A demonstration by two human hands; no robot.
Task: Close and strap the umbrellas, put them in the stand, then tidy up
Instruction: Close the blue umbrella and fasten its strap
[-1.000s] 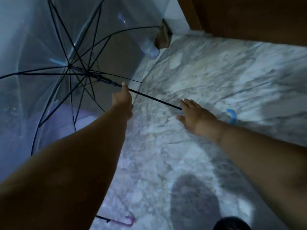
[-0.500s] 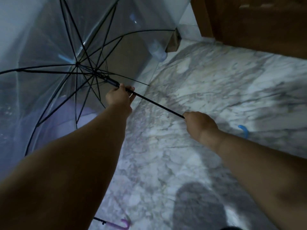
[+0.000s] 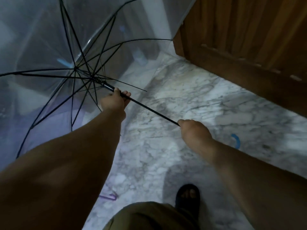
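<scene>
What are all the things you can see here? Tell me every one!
Clear umbrella: one, see-through with black ribs, open, at upper left.
Umbrella shaft: one, black, running between both hands.
Blue handle: one, curved, just past the right wrist.
Purple handle: one, on the floor near the bottom, another umbrella's.
Marble floor: white with grey veins.
Wooden door: one, brown, at upper right.
Sandal: one, black, on a foot at the bottom.
Left hand: grips the shaft near the ribs.
Right hand: grips the shaft lower down.
</scene>
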